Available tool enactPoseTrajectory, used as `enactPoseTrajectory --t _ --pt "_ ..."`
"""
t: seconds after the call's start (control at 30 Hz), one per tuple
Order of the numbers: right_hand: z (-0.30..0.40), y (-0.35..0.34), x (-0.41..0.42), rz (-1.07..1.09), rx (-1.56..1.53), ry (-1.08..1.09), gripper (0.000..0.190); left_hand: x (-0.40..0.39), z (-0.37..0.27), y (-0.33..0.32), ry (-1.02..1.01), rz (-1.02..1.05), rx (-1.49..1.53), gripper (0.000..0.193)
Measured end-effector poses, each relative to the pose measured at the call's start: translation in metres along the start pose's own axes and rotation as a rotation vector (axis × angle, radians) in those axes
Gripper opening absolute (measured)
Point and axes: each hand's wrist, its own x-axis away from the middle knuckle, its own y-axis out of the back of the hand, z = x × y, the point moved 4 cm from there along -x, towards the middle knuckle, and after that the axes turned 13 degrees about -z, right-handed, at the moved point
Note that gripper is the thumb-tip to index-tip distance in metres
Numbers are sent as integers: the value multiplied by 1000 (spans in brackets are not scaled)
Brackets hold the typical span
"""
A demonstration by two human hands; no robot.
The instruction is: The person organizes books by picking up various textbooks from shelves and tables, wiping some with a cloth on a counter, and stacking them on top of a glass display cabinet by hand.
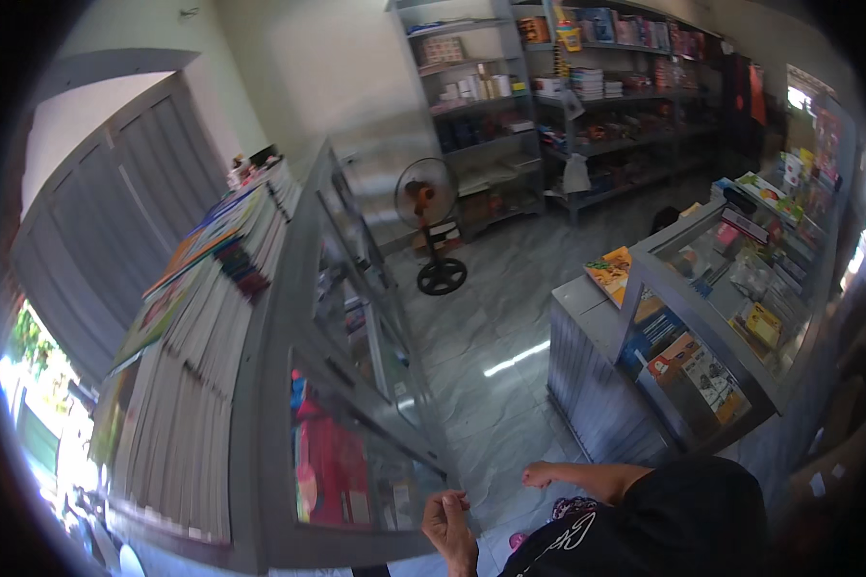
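My left hand point(450, 525) is at the bottom of the view, beside the near corner of a grey glass-fronted display cabinet point(278, 461). Its fingers are curled in with the thumb against them, and nothing shows in it. Farther right, my right hand point(538, 474) hangs over the grey tiled floor point(487, 425) with its fingers folded, also with nothing visible in it. Behind my right forearm stands a grey display counter point(599, 382) with a glass top. Below my arms show my black shirt point(664, 512), patterned trousers point(576, 507) and a pink shoe point(517, 539).
Stacked books point(187, 418) cover the left cabinet's top. A pedestal fan point(439, 275) stands on the floor ahead, before shelves point(476, 108) of goods along the back wall. A yellow-orange book point(610, 272) rests on the right counter. Grey door panels point(126, 187) are at left.
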Motion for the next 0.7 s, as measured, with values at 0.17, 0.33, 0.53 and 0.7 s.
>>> enactPoseTrajectory --t 0.17,0.33,0.53,0.7 --pt "44 94 -40 -60 -1049 -70 23 -72 61 -59 -63 95 38 31" --pt "126 221 -54 94 -1373 16 36 -154 124 -141 -64 55 15 26" --pt "168 365 -92 355 -1938 224 54 -227 126 -295 -583 239 -390 51" --pt "106 455 -156 155 -2263 -13 64 -272 133 -393 -800 492 -418 55"
